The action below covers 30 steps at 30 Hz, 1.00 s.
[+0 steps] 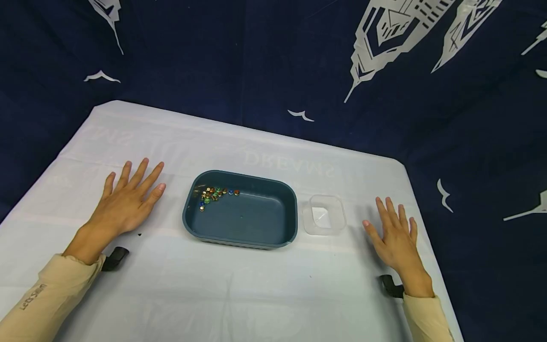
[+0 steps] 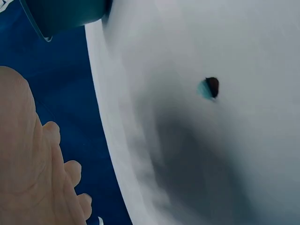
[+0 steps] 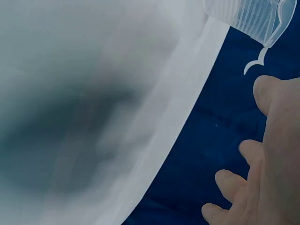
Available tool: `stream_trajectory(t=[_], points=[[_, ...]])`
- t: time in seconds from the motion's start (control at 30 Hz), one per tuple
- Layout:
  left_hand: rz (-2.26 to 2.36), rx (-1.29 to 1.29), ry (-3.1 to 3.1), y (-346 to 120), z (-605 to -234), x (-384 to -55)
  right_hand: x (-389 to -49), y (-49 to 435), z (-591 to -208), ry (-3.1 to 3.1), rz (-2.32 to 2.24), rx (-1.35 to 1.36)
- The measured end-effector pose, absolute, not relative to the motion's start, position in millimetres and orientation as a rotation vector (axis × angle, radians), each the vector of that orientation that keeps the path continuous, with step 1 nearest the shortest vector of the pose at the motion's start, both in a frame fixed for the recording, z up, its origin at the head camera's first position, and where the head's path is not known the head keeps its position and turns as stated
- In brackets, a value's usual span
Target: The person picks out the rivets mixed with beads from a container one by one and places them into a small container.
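My left hand (image 1: 126, 206) is held palm down with its fingers spread, to the left of a dark teal tray (image 1: 241, 228). Nothing is in that hand; in the left wrist view its palm side (image 2: 33, 164) shows above the cloth. Small shiny beads (image 1: 215, 193) in gold, green, blue and red lie in the tray's far left part. Just right of the tray stands a clear plastic container (image 1: 325, 215). Farther right is my right hand (image 1: 396, 237), fingers straight and spread, holding nothing. The right wrist view shows this hand (image 3: 262, 164) near the container's ribbed side.
A white cloth (image 1: 265, 294) covers the table. Behind and to the right hangs a dark blue curtain (image 1: 192, 61) with white prints. A small dark speck (image 1: 139, 234) marks the cloth near my left hand. Black wrist devices (image 1: 114, 259) are on both wrists.
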<state>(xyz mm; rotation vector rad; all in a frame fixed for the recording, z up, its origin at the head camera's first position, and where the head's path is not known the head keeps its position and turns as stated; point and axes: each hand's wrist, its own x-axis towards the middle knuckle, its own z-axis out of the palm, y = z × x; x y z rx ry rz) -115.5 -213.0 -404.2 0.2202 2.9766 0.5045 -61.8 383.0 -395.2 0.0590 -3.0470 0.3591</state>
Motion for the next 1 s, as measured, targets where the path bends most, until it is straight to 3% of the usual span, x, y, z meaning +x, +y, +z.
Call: stream_trajectory(t=[1.0], points=[[0.701, 0.307, 2.879, -200, -400, -113, -64, 378, -387, -3.002, 0.368, 0.072]])
